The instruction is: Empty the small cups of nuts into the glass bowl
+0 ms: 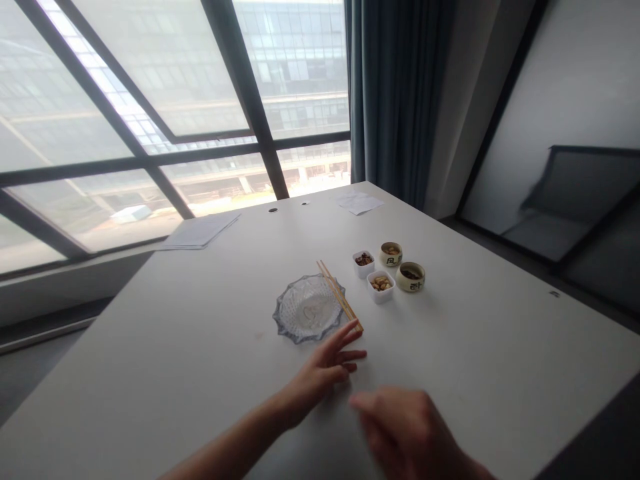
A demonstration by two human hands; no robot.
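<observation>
My left hand is open over the white table, fingers apart, holding nothing. Its index fingertip is at the near end of a pair of wooden chopsticks; I cannot tell whether it touches them. The chopsticks lie along the right rim of a clear glass dish with a jagged edge, which looks empty. Lower right, my right hand is blurred, with its fingers bent; what they may hold is hidden. Beyond the hands stand a white square cup of pale brown pieces and another white cup of dark reddish pieces.
Two cream round bowls with black characters, a nearer bowl and a farther bowl, stand right of the cups. Papers lie at the table's far left, more paper at the back. Windows and a blue curtain border the table.
</observation>
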